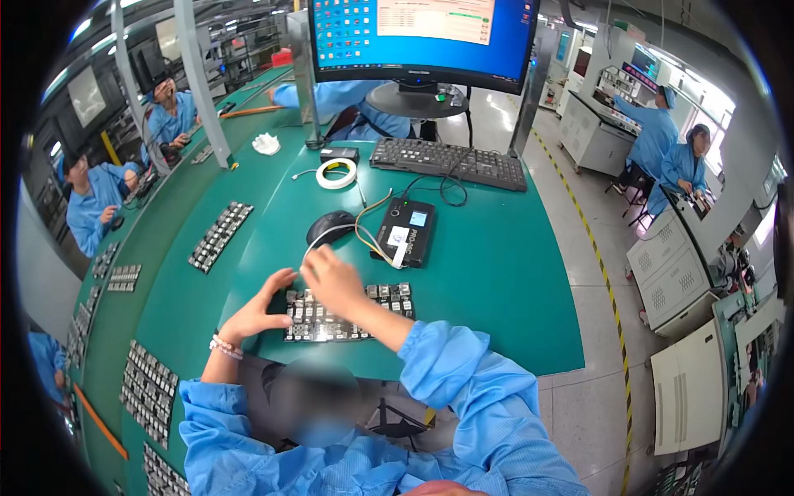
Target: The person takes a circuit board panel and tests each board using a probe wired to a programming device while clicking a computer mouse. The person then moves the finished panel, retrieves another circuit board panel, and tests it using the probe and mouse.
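On a green tabletop (513,318), near its front edge, a rectangular grid of small dark and pale parts (389,299). At its left end, the left hand (260,312), loosely curved, with thumb and fingers parted wide, thumb tip at the grid's edge, nothing visibly grasped; around the wrist, a beaded bracelet (226,348). Over the middle of the grid, hiding some of it, the right hand (337,285), with fingers bent close together and fingertips near those of the left. Running to the right fingertips, a thin white cable (318,239); cannot tell whether pinched or only brushed. Just beyond, a black mouse (332,225) and a black box (407,227) with a small lit screen. Farther back, a white ring-shaped roll (351,175), a dark keyboard (451,162) and a lit monitor (422,37). To the left, another grid (220,237), lying at a slant.
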{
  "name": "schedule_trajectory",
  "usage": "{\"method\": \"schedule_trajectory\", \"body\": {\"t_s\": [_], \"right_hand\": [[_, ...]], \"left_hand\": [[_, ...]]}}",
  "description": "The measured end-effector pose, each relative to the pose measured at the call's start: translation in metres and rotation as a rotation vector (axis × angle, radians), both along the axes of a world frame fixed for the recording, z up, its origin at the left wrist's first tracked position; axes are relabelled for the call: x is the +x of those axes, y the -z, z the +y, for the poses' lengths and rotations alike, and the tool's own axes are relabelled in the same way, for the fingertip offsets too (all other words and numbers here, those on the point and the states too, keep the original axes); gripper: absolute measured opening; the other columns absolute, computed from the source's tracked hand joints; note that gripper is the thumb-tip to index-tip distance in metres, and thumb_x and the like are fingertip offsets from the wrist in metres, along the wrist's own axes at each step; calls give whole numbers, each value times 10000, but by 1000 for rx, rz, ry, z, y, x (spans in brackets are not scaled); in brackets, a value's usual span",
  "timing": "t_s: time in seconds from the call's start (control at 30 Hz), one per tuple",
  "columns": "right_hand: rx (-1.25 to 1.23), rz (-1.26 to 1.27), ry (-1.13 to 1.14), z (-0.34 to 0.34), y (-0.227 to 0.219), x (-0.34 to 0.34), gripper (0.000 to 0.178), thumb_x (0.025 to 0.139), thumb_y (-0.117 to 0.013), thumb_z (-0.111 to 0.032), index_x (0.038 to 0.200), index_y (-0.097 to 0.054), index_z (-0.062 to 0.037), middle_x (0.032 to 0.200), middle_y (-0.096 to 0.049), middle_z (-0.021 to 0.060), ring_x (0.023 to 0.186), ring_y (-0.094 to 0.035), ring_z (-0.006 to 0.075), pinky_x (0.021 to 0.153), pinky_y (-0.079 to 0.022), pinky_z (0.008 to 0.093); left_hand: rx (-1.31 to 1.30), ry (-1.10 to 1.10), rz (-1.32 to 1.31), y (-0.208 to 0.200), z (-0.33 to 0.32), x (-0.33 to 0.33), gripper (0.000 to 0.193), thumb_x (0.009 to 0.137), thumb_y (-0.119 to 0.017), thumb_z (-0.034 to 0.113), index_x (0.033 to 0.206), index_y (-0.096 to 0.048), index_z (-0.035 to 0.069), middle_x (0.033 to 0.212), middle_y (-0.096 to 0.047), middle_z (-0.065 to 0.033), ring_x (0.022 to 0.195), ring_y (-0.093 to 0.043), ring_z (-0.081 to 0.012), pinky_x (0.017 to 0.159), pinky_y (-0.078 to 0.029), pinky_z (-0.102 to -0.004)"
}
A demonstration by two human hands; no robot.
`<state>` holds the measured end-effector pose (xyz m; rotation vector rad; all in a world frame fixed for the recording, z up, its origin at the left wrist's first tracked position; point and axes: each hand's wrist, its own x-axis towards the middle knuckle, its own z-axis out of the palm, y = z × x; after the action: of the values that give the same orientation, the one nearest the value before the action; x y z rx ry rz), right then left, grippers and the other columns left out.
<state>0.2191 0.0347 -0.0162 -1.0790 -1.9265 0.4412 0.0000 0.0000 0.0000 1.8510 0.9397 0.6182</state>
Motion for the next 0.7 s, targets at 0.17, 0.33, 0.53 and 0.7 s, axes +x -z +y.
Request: {"method": "schedule_trajectory", "body": {"t_s": [0.17,0.33,0.53,0.7], "right_hand": [[88,33,12,5,-27,49,164,867,-657,-202,897,-635,-42,950,-598,114,842,-645,281,757,-509,393],[80,-3,35,9,-29,92,174,846,-699,-165,843,-641,-2,884,-585,109,700,-606,220,636,-493,325],[-73,95,14,11,-13,133,108,864,-682,-63,854,-627,29,905,-583,91,741,-650,175,643,-520,282],[-164,107,-14,9,-3,137,127,873,-681,-56,839,-608,42,904,-577,73,733,-642,151,648,-514,271]], "left_hand": [[432,38,514,-13,-23,42,1117,621,-891,403,1482,-301,4,1466,-400,-208,1386,-352,-335,1157,-268,-436],[455,7,471,-21,-31,34,1049,606,-880,443,1407,-378,-11,1318,-489,-224,1240,-462,-376,1067,-371,-443],[794,-221,668,-43,-72,6,1075,466,-901,338,1356,-412,-17,1211,-480,-183,1070,-513,-346,927,-433,-423],[772,-462,906,-41,-101,-28,999,513,-898,348,1334,-441,9,1200,-510,-158,1077,-538,-320,921,-431,-405]]}}
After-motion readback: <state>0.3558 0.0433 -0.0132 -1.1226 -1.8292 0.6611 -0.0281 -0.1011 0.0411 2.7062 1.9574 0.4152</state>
